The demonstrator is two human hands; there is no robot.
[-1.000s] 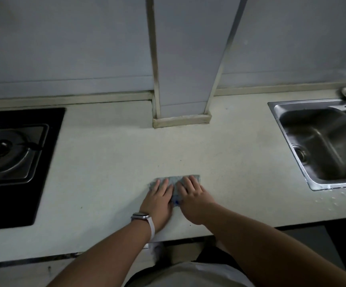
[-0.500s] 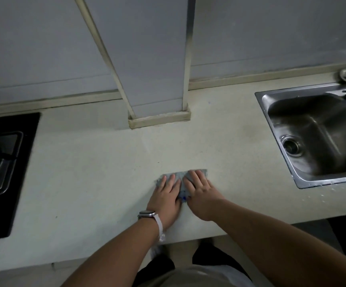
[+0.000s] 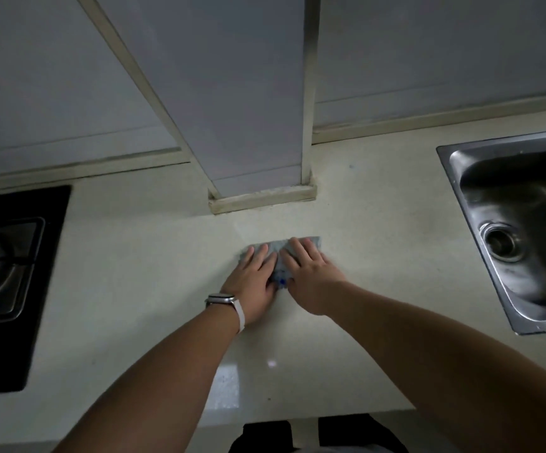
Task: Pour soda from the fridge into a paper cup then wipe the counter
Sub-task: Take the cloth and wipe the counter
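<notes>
A folded grey cloth (image 3: 279, 248) lies flat on the pale counter (image 3: 140, 289), a short way in front of the wall pillar. My left hand (image 3: 252, 282), with a watch on the wrist, presses on the cloth's left half with straight fingers. Beside it, my right hand (image 3: 310, 276) presses the right half the same way. The hands cover most of the cloth; its far edge and a blue spot near my thumbs show. No soda and no paper cup are in view.
A black gas hob (image 3: 6, 282) is set into the counter at the left. A steel sink (image 3: 520, 237) with a drain sits at the right. A boxed pillar (image 3: 261, 197) juts from the back wall onto the counter. The counter's front edge runs below my forearms.
Both hands have pushed the cloth away from me, further from the counter's front edge and toward the pillar. My view has shifted as well.
</notes>
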